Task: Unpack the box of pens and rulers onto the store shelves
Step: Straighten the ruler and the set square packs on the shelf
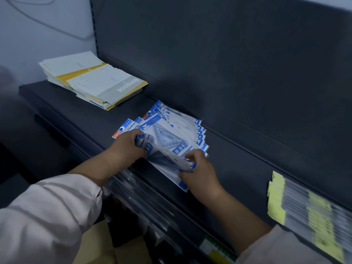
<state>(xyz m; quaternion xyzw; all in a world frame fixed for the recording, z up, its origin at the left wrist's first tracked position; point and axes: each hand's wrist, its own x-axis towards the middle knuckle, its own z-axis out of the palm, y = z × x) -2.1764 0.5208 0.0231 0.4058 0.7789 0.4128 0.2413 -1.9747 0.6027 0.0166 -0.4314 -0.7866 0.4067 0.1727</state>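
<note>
1. The left hand [129, 144] curls its fingers round the left side of the fanned ruler packs [171, 134] and pinches the top few. The right hand [201, 173] pinches the pile's near right corner between thumb and fingertips.
2. The packs lie about midway along the shelf [76, 111], spread from the back panel [209, 63] to the front edge. Their near corners hang past that edge.
3. The sleeves look glossy. If either pinch loosens, the overhanging packs could slide off the front edge.
4. One pack bows upward between the hands, and a harder squeeze could crease it.
5. The far corners look to sit against the back panel, so a push backward would likely skew the fan instead of squaring it.
6. A paper stack [93, 82] sits at the shelf's left end, well apart from the pile.
7. Yellow-tagged goods [320, 221] lie toward the right end, too blurred to name, also apart.
8. A cardboard box [95, 244] shows below the front edge, under the left sleeve. Neither neighbour blocks the pile.
</note>
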